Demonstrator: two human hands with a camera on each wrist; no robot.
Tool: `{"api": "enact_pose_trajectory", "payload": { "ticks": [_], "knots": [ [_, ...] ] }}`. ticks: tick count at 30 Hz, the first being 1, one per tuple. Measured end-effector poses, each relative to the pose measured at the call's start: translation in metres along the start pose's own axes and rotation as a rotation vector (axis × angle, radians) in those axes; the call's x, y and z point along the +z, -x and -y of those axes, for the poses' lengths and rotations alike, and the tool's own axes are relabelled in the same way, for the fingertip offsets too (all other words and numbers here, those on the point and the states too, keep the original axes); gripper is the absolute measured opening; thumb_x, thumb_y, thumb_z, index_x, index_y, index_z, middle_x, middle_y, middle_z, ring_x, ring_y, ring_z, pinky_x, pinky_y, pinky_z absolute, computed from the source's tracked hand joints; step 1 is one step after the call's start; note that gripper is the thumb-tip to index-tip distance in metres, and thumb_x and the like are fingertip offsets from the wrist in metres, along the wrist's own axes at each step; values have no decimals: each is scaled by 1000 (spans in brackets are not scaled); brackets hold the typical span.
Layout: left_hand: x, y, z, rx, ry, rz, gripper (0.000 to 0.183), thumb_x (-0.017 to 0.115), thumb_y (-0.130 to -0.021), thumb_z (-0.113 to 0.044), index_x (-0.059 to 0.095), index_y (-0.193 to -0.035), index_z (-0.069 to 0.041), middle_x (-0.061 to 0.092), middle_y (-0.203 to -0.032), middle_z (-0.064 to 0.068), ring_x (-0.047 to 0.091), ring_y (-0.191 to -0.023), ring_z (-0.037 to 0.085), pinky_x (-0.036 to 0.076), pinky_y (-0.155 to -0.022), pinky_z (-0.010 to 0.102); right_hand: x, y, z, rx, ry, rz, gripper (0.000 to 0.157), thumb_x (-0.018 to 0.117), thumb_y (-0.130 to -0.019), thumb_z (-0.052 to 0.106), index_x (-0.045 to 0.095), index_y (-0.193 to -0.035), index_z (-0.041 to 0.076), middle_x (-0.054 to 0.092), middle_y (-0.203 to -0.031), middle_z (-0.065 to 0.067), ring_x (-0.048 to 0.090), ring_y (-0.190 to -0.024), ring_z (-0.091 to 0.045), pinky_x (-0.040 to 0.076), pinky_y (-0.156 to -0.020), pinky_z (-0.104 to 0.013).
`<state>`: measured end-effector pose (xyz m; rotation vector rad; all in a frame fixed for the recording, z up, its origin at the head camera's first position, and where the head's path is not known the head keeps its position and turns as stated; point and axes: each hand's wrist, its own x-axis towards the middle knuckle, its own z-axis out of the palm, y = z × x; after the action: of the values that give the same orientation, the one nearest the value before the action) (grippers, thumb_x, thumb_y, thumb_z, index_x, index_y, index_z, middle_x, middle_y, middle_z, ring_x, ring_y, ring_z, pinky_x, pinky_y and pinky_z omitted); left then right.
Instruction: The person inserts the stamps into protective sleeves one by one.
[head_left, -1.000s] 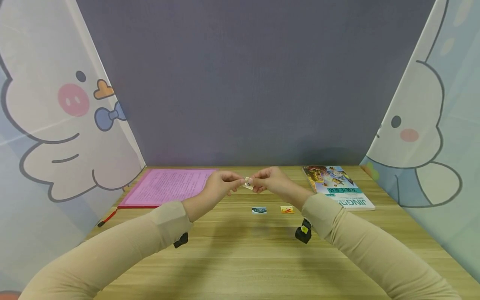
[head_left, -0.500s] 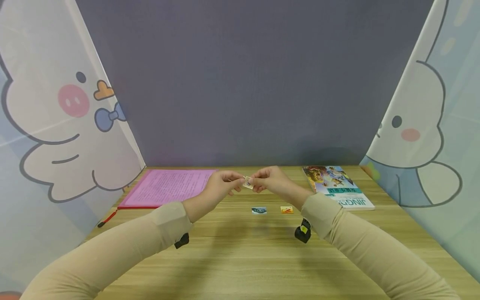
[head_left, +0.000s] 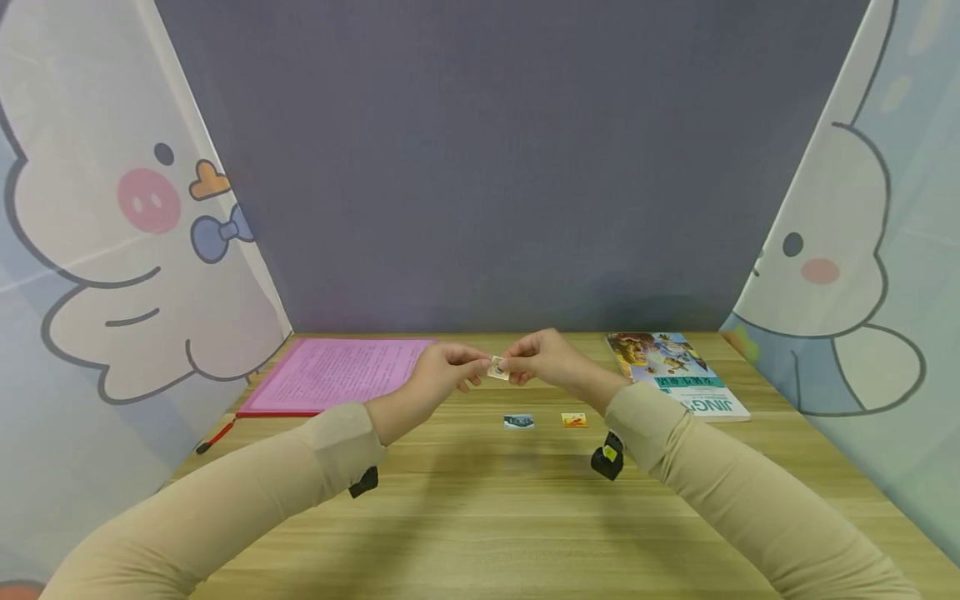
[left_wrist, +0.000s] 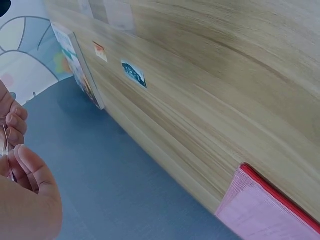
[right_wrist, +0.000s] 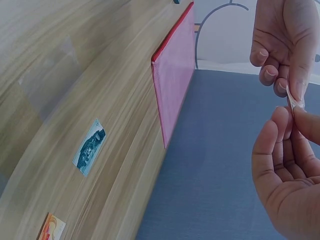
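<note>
Over far part of desk, left hand and right hand are pinching small card from opposite sides, probably steadying thin piece; blue card and orange card are lying nearer

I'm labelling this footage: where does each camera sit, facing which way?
Head: on the head, forward and down at the table; left hand, right hand, sleeves show.
Left wrist: on that wrist, across the tilted-looking table; both hands at left edge.
Right wrist: on that wrist, likewise; both hands at right edge.
Wrist views share the blue card and orange card.
</note>
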<state>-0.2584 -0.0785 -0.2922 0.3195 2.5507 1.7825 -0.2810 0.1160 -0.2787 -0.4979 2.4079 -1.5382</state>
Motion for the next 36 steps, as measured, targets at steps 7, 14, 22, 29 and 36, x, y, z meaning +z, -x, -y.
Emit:
{"api": "enact_pose_trajectory", "payload": {
  "ticks": [7, 14, 22, 29, 36],
  "knots": [
    [-1, -2, 2, 3, 4, 21, 19, 68, -92, -18, 72, -105, -3, 70, -93, 15, 62, -71, 10, 57, -67, 29, -1, -1, -1, -21, 26, 4, 17, 66, -93, 13, 69, -100, -2, 69, -82, -8, 64, -73, -18, 59, -72, -30],
    [-2, -7, 2, 5, -13, 31, 20, 68, -92, -20, 71, -105, -6, 69, -85, 5, 63, -72, 11, 55, -64, 25, -1, -3, 0, -14, 21, -21, 20, 67, -93, 18, 70, -102, 1, 70, -85, -13, 65, -77, -23, 58, -73, -31],
    [-2, -7, 4, -14, -10, 12, 19, 70, -91, -23, 72, -101, -6, 71, -88, 8, 63, -71, 11, 57, -67, 30, 1, -4, 2, -55, 61, -16, 19, 64, -95, 19, 71, -102, 2, 69, -83, -11, 64, -83, -35, 57, -72, -32],
    [-2, -5, 3, 24, -14, 9, 20, 69, -91, -22, 72, -100, -5, 70, -88, 11, 63, -71, 12, 58, -69, 34, 0, -4, 8, -80, 129, -24, 16, 64, -94, 16, 72, -99, 2, 70, -86, -16, 64, -73, -24, 56, -66, -28],
    [-3, -4, 2, 29, -57, 9, 18, 70, -90, -23, 73, -98, -6, 71, -88, 10, 63, -70, 11, 57, -68, 33, 0, -3, 10, -88, 173, -11, 16, 66, -93, 15, 72, -95, 1, 70, -83, -16, 63, -69, -20, 55, -63, -26]
  ]
}}
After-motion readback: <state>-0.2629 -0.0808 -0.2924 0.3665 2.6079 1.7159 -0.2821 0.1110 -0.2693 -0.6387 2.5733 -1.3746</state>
